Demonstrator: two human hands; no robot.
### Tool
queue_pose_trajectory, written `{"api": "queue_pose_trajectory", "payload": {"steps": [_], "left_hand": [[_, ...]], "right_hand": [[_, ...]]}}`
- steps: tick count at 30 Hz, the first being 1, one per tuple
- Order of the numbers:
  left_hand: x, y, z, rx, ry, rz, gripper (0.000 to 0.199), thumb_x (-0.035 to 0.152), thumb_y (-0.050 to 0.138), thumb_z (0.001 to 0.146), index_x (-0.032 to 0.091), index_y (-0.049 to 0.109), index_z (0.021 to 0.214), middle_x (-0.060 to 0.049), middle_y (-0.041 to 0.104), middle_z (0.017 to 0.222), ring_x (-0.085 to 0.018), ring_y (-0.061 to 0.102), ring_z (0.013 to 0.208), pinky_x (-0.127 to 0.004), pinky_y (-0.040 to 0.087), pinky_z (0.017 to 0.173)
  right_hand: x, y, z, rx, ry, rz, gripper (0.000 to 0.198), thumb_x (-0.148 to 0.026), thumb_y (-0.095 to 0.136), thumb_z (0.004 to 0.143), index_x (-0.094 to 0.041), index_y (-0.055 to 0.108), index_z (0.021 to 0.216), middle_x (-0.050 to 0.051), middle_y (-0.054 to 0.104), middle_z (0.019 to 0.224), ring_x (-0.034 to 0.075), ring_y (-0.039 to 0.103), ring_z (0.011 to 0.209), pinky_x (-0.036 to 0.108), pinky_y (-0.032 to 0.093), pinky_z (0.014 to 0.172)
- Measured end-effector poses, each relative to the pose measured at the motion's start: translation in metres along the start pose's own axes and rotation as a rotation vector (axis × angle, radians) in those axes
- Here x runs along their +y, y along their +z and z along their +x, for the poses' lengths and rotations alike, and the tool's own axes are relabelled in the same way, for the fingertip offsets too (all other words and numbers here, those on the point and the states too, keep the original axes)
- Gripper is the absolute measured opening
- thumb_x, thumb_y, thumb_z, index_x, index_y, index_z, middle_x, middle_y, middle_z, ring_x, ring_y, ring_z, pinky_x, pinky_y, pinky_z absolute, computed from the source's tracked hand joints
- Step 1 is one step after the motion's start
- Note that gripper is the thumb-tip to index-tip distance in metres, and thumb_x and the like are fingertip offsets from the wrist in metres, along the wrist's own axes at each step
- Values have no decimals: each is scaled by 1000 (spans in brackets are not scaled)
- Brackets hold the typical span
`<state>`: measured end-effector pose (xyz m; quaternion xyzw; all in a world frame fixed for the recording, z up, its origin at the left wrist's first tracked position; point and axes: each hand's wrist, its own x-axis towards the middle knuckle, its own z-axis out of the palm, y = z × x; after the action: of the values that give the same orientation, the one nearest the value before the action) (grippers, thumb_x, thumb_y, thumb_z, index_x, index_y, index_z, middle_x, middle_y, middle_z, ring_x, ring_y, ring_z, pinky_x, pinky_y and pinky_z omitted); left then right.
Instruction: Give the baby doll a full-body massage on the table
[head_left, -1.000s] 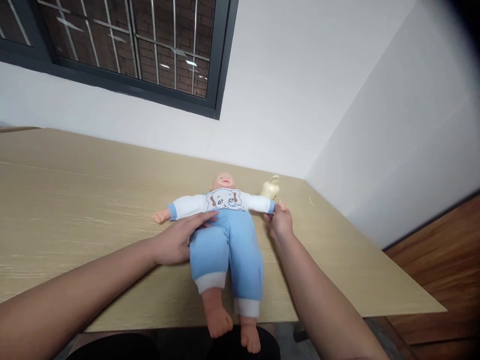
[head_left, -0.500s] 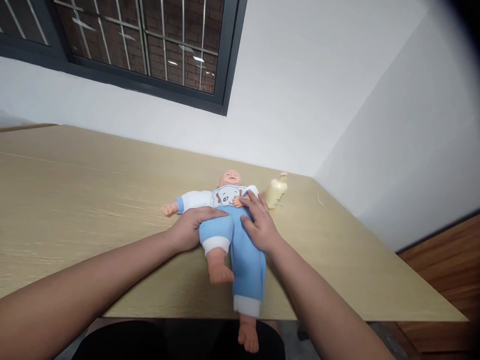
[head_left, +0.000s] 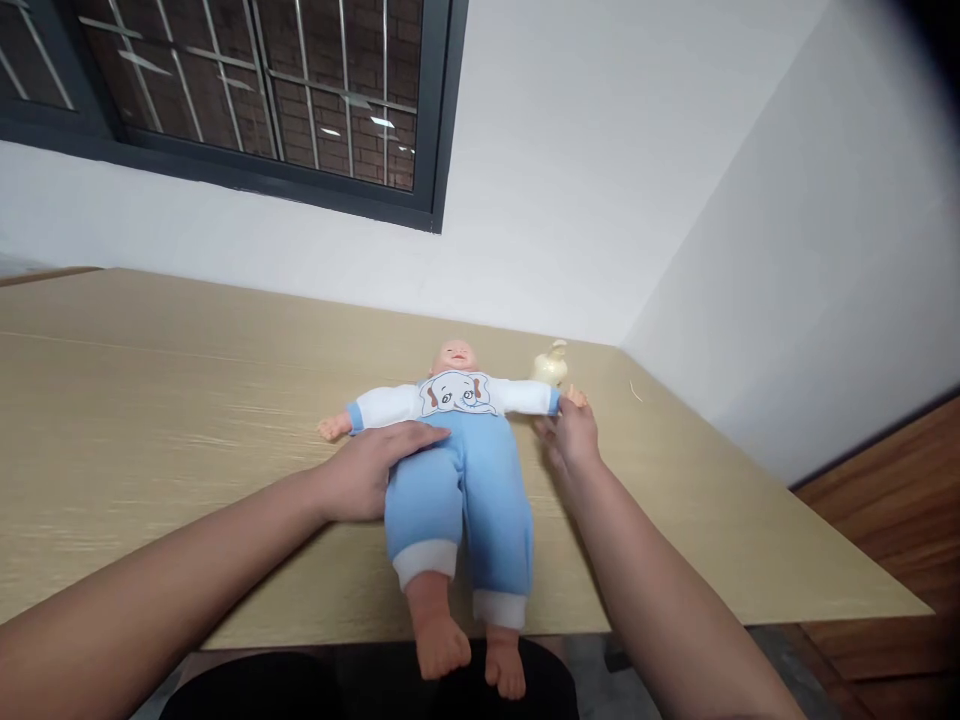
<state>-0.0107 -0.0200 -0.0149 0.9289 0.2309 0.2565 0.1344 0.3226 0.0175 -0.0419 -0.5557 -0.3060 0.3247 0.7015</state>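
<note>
A baby doll (head_left: 487,480) in blue trousers and a white top with an elephant face lies on its back on the table, head away from me, feet past the near edge. My left hand (head_left: 367,465) grips the doll at its hip, thumb laid across the waist and the other fingers hidden beneath. With my right hand (head_left: 576,430) I hold the doll's hand at the blue cuff, the arm stretched out sideways. Just behind that arm stands a cream pump bottle (head_left: 551,365), its lower part covered by the sleeve.
The pale wooden table (head_left: 187,400) runs to a white wall (head_left: 585,150) and a barred window (head_left: 300,90). A thin pale strand (head_left: 636,390) lies at the right. Below the near edge are my dark-clothed legs (head_left: 247,685).
My right hand has moved from the doll's belly out to the right, drawing the doll's arm straight. The doll's raised leg has come down, and its bib now shows fully.
</note>
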Motion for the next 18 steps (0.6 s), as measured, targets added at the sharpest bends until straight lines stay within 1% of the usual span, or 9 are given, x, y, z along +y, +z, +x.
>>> {"api": "queue_pose_trajectory", "payload": {"steps": [2,3,5,7,10,13,15,16,18], "left_hand": [[2,-1,0,-17,16,33,72,33,68,82,30,40,148,-9,58,139,-28,57,126,-42,46,105],[3,-1,-1,-21,24,42,72,33,67,82,30,38,149,-8,57,139,-28,57,126,-42,46,104],[3,0,-2,-20,33,40,73,32,66,84,32,36,150,-8,58,140,-28,57,126,-43,47,104],[1,2,-3,0,28,14,75,32,66,85,34,33,152,-6,58,141,-28,57,126,-43,47,105],[-5,6,-3,80,9,-55,78,33,67,85,35,31,154,-5,55,145,-29,55,130,-45,43,109],[-10,11,2,210,-17,-139,72,35,71,83,32,42,149,-7,53,147,-30,53,132,-48,40,113],[-12,14,6,262,-47,-195,65,35,72,82,28,51,143,-9,57,143,-30,56,129,-49,42,111],[-12,16,8,271,-61,-220,61,35,72,82,26,55,140,-10,59,141,-30,57,126,-49,43,109],[-12,17,11,276,-78,-259,52,34,71,83,22,61,132,-11,63,135,-29,61,122,-48,46,107]], "right_hand": [[3,-2,6,11,249,79,31,-24,55,79,-26,56,111,3,69,110,22,70,92,39,61,74],[4,-3,7,6,322,98,30,-23,56,78,-25,58,108,3,70,108,21,71,89,39,61,73],[4,-1,5,-21,323,99,28,-23,58,78,-23,60,106,4,71,105,22,72,88,38,61,72],[1,1,0,-15,167,61,27,-29,59,81,-23,59,108,5,71,106,22,71,92,38,61,74],[-8,6,-14,-66,-200,-10,37,-42,57,88,-24,55,121,6,66,122,23,66,109,39,59,85],[-19,10,-35,-257,-548,-211,48,-46,54,93,-25,50,135,8,57,139,25,55,128,46,48,104],[-23,13,-48,-393,-751,-404,52,-45,53,94,-25,47,141,9,53,144,26,48,135,48,38,114],[-24,15,-53,-442,-824,-490,54,-44,53,94,-25,45,144,10,51,146,26,45,138,49,34,117],[-24,18,-61,-499,-898,-629,58,-45,54,94,-26,42,147,10,44,152,28,38,143,51,30,119]]}}
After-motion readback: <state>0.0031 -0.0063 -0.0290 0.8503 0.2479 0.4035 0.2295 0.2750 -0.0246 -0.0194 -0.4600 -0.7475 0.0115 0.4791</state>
